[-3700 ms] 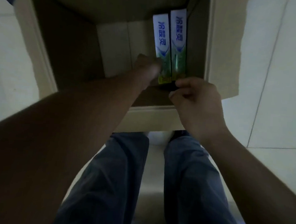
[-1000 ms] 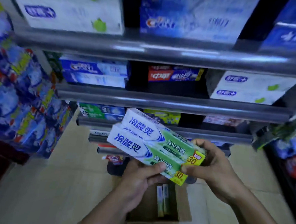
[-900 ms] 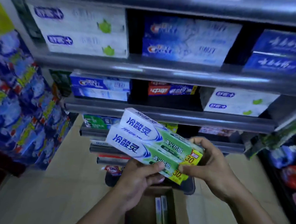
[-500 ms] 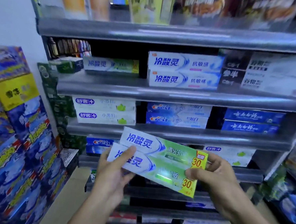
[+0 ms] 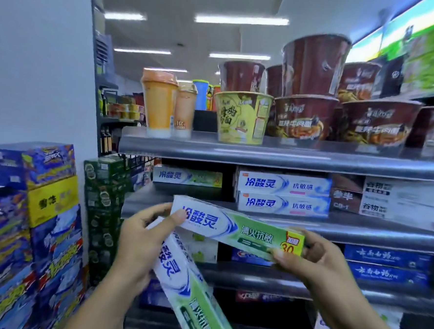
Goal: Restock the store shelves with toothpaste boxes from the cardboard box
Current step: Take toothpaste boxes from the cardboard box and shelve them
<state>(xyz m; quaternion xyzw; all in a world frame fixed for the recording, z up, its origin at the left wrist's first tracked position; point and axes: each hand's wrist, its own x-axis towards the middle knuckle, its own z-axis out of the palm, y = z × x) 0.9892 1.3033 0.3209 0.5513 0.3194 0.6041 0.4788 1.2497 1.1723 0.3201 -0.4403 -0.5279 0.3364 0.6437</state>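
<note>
From your head view, both of your hands are full. Your right hand pinches the right end of the upper toothpaste box, with the thumb on the front just below its yellow corner label. That box lies nearly level in front of the shelf, its left end slightly higher. Your left hand has its thumb pressed on the left end of that same box, while its palm and fingers grip the lower toothpaste box. This one slants steeply down to the right, its top end tucked behind the upper one. On the shelf behind sits a matching box, just left of two stacked white-and-blue boxes. Noodle bowls fill the shelf above, and stacked cartons stand at your left.
</note>
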